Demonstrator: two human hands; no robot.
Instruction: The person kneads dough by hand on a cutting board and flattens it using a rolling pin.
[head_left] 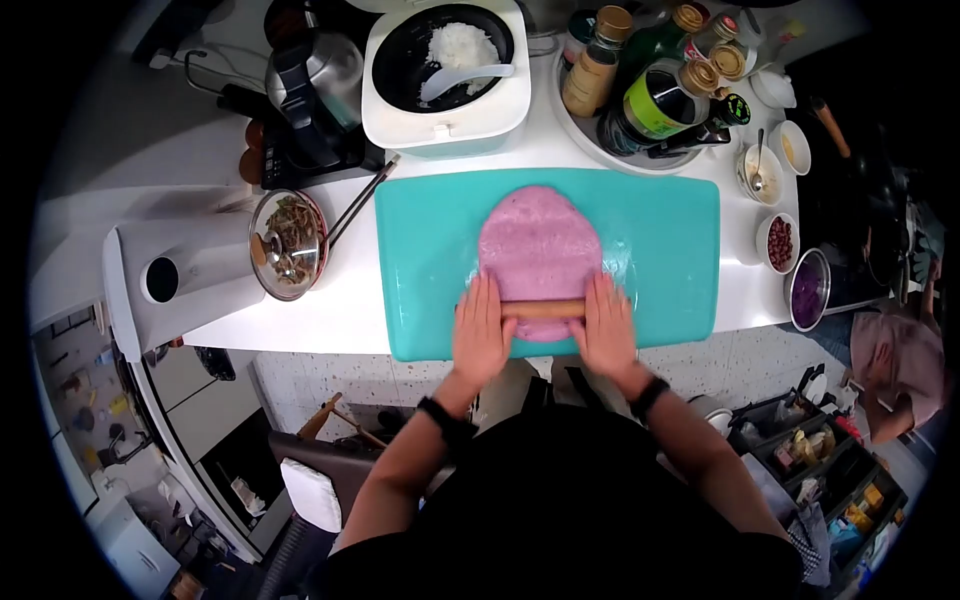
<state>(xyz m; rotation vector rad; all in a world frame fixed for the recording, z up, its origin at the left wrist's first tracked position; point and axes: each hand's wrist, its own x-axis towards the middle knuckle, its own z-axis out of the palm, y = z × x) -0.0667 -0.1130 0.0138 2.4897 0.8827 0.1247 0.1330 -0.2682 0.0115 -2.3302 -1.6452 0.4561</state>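
A flat oval of pink-purple dough (538,240) lies on a teal mat (665,260). Across its near end rests a wooden rolling pin (543,310). My left hand (482,325) covers the pin's left end, fingers pointing forward and thumb against the wood. On the right end lies my right hand (606,325), posed the same way. Both hands press the pin onto the dough, and a small strip of dough shows on the near side of it.
Behind the mat stand a rice cooker (445,130) and a tray of bottles (640,160). Chopsticks (362,205) and a glass-lidded bowl (288,245) are left. Small bowls, one with red beans (778,243), line the right. Another person (900,360) is far right.
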